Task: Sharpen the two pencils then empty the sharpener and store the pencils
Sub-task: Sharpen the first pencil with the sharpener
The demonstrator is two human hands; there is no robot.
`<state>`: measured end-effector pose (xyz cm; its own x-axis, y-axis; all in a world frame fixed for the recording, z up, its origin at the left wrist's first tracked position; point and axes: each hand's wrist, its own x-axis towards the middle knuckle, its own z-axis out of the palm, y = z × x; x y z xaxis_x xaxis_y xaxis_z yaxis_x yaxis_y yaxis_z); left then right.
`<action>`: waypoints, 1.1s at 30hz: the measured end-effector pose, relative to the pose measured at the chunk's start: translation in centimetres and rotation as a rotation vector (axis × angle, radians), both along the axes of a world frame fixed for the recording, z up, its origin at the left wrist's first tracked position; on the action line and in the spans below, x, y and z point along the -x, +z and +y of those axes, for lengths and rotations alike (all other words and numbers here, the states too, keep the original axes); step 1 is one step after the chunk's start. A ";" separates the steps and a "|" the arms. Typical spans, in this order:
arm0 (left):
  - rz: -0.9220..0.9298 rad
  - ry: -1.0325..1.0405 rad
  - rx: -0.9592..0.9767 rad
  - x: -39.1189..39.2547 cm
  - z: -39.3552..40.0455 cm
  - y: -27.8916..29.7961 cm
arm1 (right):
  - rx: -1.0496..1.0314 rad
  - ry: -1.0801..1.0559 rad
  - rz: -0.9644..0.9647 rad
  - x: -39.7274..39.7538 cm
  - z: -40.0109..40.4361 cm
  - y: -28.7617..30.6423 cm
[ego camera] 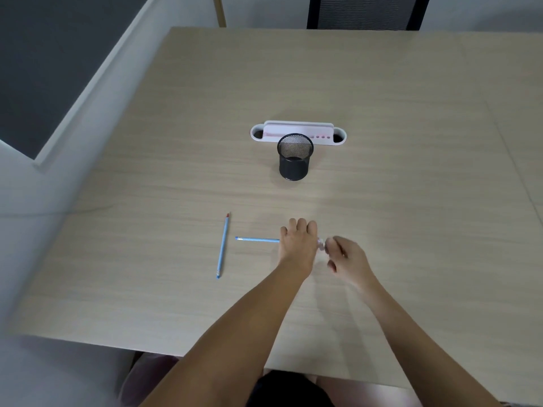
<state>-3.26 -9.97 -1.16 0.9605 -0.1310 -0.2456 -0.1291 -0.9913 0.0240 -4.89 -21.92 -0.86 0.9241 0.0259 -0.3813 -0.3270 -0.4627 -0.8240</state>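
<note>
My left hand (298, 245) grips a blue pencil (257, 239) that points sideways, its free end sticking out to the left. My right hand (346, 257) pinches a small pale pink sharpener (321, 243) at the pencil's right end, between the two hands. The pencil's tip is hidden by my hands and the sharpener. A second blue pencil (222, 245) with a red tip lies loose on the table to the left, pointing away from me. A black mesh cup (294, 157) stands upright farther back.
A white and pink desk organiser (298, 131) sits just behind the mesh cup on the light wooden table (382, 186). A dark chair (364, 11) stands at the table's far side. The table's left edge runs beside a grey floor.
</note>
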 end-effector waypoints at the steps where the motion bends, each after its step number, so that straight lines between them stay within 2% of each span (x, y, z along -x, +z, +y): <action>1: -0.002 0.008 -0.001 0.0 0.0 -0.1 | 0.012 -0.055 -0.034 -1.2 0.4 0.2; 3: -0.015 0.031 0.002 0.1 0.0 -0.1 | 0.065 -0.129 -0.056 -3.7 1.2 -0.7; 6: -0.002 0.025 -0.012 0.0 -0.1 -0.2 | 0.069 -0.189 0.119 -5.3 1.6 -3.3; 10: 0.010 0.007 -0.045 -0.3 -0.1 -0.1 | 0.195 -0.117 0.099 -1.2 2.0 -4.3; 14: 0.012 -0.002 -0.029 -0.2 0.0 -0.1 | 0.090 0.000 0.067 2.9 0.8 -2.0; 16: 0.013 0.009 -0.002 -0.2 -0.2 -0.2 | -0.001 -0.014 0.017 1.7 0.3 -0.9; 19: 0.000 0.022 0.000 -0.2 -0.1 -0.2 | 0.040 -0.104 -0.057 -2.2 0.7 -0.6; 24: 0.004 0.020 0.025 -0.6 -0.4 0.6 | 0.095 -0.192 0.064 -6.0 1.3 -3.0; 28: 0.034 0.002 -0.005 -0.5 -0.4 0.3 | 0.185 -0.111 0.077 -1.7 1.3 -4.6; 33: 0.014 -0.004 -0.006 -0.2 -0.2 -0.1 | 0.023 -0.013 0.114 2.9 0.1 -1.9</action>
